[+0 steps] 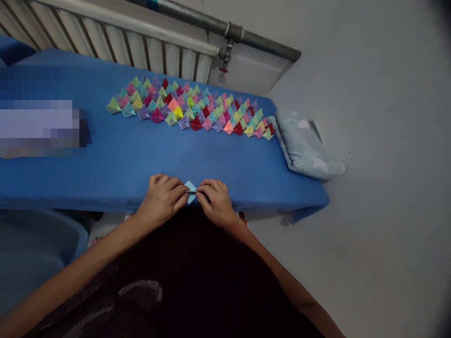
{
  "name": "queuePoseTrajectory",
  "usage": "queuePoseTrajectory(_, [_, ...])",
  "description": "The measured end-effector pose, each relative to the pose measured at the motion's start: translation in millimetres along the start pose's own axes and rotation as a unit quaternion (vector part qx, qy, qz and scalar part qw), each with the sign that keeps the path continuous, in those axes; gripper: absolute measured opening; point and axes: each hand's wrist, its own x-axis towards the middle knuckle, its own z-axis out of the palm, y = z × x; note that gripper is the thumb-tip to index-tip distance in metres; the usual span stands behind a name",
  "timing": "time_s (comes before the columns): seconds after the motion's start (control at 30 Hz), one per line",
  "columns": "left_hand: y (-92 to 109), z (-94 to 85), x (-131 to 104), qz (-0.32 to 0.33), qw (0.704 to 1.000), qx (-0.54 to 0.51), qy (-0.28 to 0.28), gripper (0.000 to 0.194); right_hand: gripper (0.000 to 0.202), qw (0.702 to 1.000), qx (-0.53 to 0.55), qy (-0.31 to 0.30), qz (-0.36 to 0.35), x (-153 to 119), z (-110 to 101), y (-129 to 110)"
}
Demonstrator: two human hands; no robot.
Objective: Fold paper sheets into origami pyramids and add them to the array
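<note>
Between my two hands is a small light-blue folded paper (190, 185), close to the near edge of the blue-covered table. My left hand (164, 195) pinches its left side with thumb and fingers. Opposite, my right hand (215, 199) pinches the right side in the same way. A dark crease line crosses the paper's middle; the fingertips partly cover its corners. Farther back on the cloth stand several rows of small folded paper boats (183, 112) in pink, yellow, green, purple, red and blue.
The blue cloth (134, 155) covers the long table. A folded pale blanket (303, 145) lies at its right end by the wall. A radiator (151, 51) and a pipe with a valve (229, 35) run behind. A blurred-out patch (38, 124) lies at left; a blue chair (31, 249) stands below.
</note>
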Motion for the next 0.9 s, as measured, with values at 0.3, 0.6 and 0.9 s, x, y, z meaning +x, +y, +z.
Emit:
queuePoseTrajectory(0.3, [2, 5.5, 4, -0.057, 0.998, -0.007, -0.001, 0.032, 0.018, 0.999, 0.007, -0.003, 0.041, 6, 2, -5])
queuePoseTrajectory(0.6, [1, 10.6, 5, -0.087, 0.996, -0.011, 0.006, 0.035, 0.015, 0.996, 0.049, 0.03, 0.06, 8, 2, -5])
queuePoseTrajectory(0.9, [2, 12.1, 8, -0.114, 0.993, -0.013, 0.003, 0.029, 0.018, 0.997, 0.011, 0.021, 0.07, 10, 5, -6])
